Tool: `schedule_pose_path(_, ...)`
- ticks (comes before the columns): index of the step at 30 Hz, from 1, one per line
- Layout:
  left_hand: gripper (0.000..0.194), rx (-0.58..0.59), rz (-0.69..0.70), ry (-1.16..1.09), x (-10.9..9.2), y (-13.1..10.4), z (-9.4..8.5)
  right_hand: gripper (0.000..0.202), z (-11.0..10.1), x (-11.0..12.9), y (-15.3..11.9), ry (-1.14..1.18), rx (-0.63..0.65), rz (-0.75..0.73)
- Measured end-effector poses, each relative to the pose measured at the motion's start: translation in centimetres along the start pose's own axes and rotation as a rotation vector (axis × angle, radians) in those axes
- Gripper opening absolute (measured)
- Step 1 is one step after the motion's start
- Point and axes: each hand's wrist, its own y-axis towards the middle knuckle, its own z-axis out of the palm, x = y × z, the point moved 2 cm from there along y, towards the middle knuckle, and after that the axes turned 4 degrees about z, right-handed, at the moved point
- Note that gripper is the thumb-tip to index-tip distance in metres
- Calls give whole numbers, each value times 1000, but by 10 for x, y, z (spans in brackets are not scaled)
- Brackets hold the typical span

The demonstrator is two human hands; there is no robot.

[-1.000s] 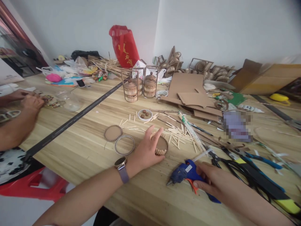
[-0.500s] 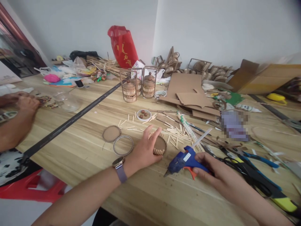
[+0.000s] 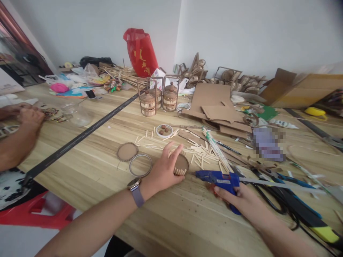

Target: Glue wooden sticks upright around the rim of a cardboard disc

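My left hand (image 3: 162, 167) steadies a small round cardboard base (image 3: 182, 162) on the table, its thumb and fingers curved around the edge. Short wooden sticks stand upright along part of that rim; my fingers hide the left side. In my right hand (image 3: 245, 200) is a blue hot glue gun (image 3: 221, 179), gripped by the handle. Its nozzle points left, close to the base's right edge, and a clear glue stick (image 3: 265, 182) sticks out behind. Left of my left hand lie a cardboard disc (image 3: 127, 152) with a dark braided edge and an empty-looking ring (image 3: 130, 167).
Loose short sticks (image 3: 201, 151) lie beyond the base. Brown balls (image 3: 165, 130) sit inside a white ring. Finished small baskets (image 3: 148, 103) stand farther back. Pliers and cables (image 3: 302, 205) crowd the right side. Another person's hands (image 3: 30, 116) work at the left.
The glue gun has swung from pointing down-left to nearly level, its nozzle now up beside the base. My left hand and the base have barely moved.
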Motion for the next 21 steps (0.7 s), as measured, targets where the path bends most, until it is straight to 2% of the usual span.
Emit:
schedule_pose_path(4,110,3,1,10,0,0,0,40,5,6,1,-107,28,-149)
schedule_pose_path(8,110,0,1,5,0,0,0,37,5,12,1,-183,44,-219)
schedule_pose_path(21,109,12,-4,39,-2,-1,0,37,10,19,-2,-267,35,-232)
